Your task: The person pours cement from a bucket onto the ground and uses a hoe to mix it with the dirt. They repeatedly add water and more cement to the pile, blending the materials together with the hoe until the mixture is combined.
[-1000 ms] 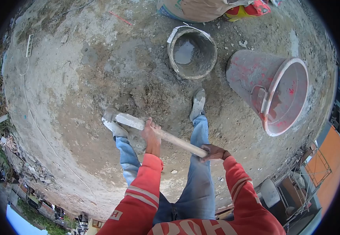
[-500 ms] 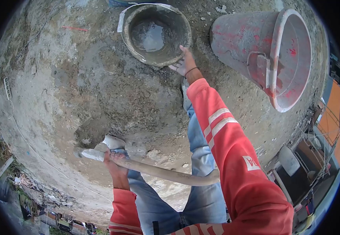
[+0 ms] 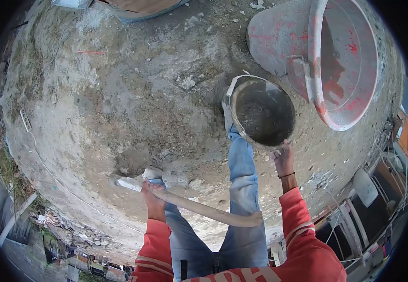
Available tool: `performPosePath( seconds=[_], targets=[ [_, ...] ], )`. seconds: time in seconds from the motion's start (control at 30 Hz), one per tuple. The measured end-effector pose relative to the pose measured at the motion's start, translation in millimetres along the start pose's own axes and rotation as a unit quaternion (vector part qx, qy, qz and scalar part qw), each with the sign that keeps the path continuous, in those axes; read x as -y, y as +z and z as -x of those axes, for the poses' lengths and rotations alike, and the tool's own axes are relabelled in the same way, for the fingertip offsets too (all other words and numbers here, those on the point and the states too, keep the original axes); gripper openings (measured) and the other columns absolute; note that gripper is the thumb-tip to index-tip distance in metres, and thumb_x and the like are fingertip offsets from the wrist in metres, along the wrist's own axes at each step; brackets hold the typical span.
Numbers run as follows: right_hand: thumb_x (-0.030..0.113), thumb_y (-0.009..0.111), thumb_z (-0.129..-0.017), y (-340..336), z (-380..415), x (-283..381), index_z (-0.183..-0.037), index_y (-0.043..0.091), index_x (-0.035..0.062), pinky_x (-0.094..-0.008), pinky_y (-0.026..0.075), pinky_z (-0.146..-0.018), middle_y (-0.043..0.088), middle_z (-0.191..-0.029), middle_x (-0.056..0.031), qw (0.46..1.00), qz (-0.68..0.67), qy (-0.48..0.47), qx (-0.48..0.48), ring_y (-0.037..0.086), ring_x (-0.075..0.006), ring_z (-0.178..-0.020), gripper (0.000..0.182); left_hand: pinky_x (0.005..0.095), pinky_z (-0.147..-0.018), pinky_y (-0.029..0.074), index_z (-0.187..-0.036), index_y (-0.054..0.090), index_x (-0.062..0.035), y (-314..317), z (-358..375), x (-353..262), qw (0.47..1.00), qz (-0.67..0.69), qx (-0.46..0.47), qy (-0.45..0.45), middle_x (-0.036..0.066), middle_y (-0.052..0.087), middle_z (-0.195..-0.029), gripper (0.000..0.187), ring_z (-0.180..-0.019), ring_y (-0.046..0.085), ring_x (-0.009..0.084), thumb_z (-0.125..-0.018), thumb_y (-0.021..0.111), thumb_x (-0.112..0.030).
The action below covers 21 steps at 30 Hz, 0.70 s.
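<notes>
At the bottom of the frame, red sleeves with pale stripes and blue jeans fill the near edge, the jeans running up the centre to a cement-caked shoe (image 3: 226, 109) beside the small bucket. Lower centre, the left hand (image 3: 153, 195) is clenched around a long wooden handle (image 3: 208, 211) that slants from lower right, where its free end rests against the jeans, up to the left; its pale, mortar-crusted head (image 3: 127, 182) touches the ground just left of the hand, beside the other grey shoe (image 3: 153, 173). Right of centre, the right hand (image 3: 284, 157) has its fingers closed on the near rim of a small grey bucket (image 3: 262, 113), crusted with cement inside and tilted so its mouth faces the camera; it appears held off the ground, though that is hard to tell. Just beyond it, in the upper right, a large grey tub (image 3: 326, 56) smeared with red lies on its side, its mouth turned to the right. The rough concrete ground (image 3: 119, 94) spreads over the left and centre, with a darker damp patch (image 3: 131, 162) just above the tool head. At the top edge, a sack (image 3: 140, 7) is partly in view.
</notes>
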State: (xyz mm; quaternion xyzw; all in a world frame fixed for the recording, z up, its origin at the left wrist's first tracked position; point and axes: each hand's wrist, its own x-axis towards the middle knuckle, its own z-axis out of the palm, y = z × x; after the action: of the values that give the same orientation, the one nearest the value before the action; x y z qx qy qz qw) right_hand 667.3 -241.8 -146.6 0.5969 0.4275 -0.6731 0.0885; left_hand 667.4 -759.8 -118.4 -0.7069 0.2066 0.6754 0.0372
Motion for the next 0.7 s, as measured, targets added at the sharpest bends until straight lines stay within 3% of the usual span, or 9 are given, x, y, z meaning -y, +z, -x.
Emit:
performPosePath(
  seconds=[0.03,0.13,0.23,0.43,0.5,0.53,0.6,0.63,0.7],
  targets=[
    [0.053,0.056,-0.097,-22,-6,-4,-0.150,0.040,0.0213,-0.0442,0.045,-0.098,0.047,-0.137,-0.0049,0.999,-0.020,-0.004,-0.025,0.051,-0.0239,-0.115,0.064,0.0273,-0.051,0.043,-0.076,0.049,-0.0176,8,2,3,1.000,0.001,-0.004,0.006,-0.006,0.043,-0.062,0.028,-0.051,0.043,0.0085,-0.099,0.058,-0.030],
    [0.049,0.056,-0.098,-39,-18,-8,-0.152,0.039,0.0167,-0.0448,0.048,-0.098,0.041,-0.150,-0.0101,0.998,-0.046,-0.025,-0.040,0.054,-0.0286,-0.121,0.066,0.0272,-0.052,0.043,-0.079,0.049,-0.0175,22,1,11,0.999,-0.040,-0.019,0.018,-0.007,0.043,-0.064,0.026,-0.052,0.043,0.0083,-0.099,0.059,-0.030],
    [0.049,0.059,-0.095,-43,-54,-20,-0.152,0.040,0.0168,-0.0454,0.047,-0.098,0.040,-0.150,-0.0115,0.993,-0.045,-0.022,-0.109,0.051,-0.0286,-0.124,0.068,0.0267,-0.053,0.043,-0.080,0.049,-0.0178,33,-2,21,0.997,-0.063,-0.026,0.025,-0.007,0.043,-0.066,0.024,-0.054,0.044,0.0084,-0.099,0.059,-0.030],
    [0.049,0.069,-0.089,-68,-133,-42,-0.151,0.041,0.0168,-0.0519,0.037,-0.106,0.040,-0.150,-0.0124,0.985,-0.078,-0.012,-0.152,0.043,-0.0317,-0.132,0.075,0.0284,-0.053,0.045,-0.077,0.051,-0.0163,49,-2,34,0.998,-0.063,0.015,0.004,-0.005,0.045,-0.065,0.028,-0.054,0.046,0.0094,-0.099,0.061,-0.031],
    [0.049,0.072,-0.086,-74,-134,-36,-0.150,0.041,0.0147,-0.0571,0.037,-0.105,0.038,-0.154,-0.0141,0.981,0.110,0.059,-0.148,0.040,-0.0364,-0.137,0.079,0.0289,-0.053,0.045,-0.080,0.051,-0.0158,55,-3,39,0.997,-0.072,0.005,0.017,-0.005,0.045,-0.066,0.025,-0.055,0.046,0.0101,-0.098,0.061,-0.030],
    [0.049,0.074,-0.084,-71,-128,-34,-0.151,0.038,0.0108,-0.0553,0.041,-0.103,0.044,-0.151,-0.0196,0.903,0.360,0.100,-0.214,0.046,-0.0400,-0.134,0.084,0.0294,-0.053,0.044,-0.083,0.052,-0.0153,60,-4,41,0.997,-0.078,0.001,0.024,-0.004,0.044,-0.067,0.021,-0.055,0.045,0.0107,-0.097,0.061,-0.028],
    [0.045,0.074,-0.086,-97,-94,-55,-0.149,0.039,0.0045,-0.0506,0.047,-0.100,0.054,-0.140,-0.0234,0.757,0.634,-0.132,-0.089,0.055,-0.0394,-0.125,0.083,0.0297,-0.053,0.043,-0.087,0.052,-0.0147,76,-3,42,0.994,-0.103,0.000,0.034,-0.004,0.043,-0.067,0.017,-0.055,0.044,0.0114,-0.096,0.061,-0.025],
    [0.039,0.075,-0.087,-32,-20,-22,-0.145,0.041,0.0002,-0.0439,0.049,-0.099,0.059,-0.133,-0.0254,0.828,0.552,-0.097,0.023,0.058,-0.0372,-0.122,0.078,0.0301,-0.053,0.043,-0.091,0.052,-0.0141,88,-1,42,0.990,-0.134,0.001,0.039,-0.003,0.042,-0.068,0.013,-0.055,0.043,0.0121,-0.095,0.062,-0.022],
    [0.040,0.074,-0.089,49,84,-1,-0.147,0.039,0.0008,-0.0457,0.047,-0.103,0.056,-0.138,-0.0232,0.857,0.447,0.044,0.253,0.053,-0.0369,-0.130,0.078,0.0304,-0.053,0.041,-0.098,0.053,-0.0131,123,-1,43,0.990,-0.135,-0.010,0.037,-0.003,0.039,-0.067,0.014,-0.053,0.041,0.0125,-0.091,0.063,-0.019]
  ],
)
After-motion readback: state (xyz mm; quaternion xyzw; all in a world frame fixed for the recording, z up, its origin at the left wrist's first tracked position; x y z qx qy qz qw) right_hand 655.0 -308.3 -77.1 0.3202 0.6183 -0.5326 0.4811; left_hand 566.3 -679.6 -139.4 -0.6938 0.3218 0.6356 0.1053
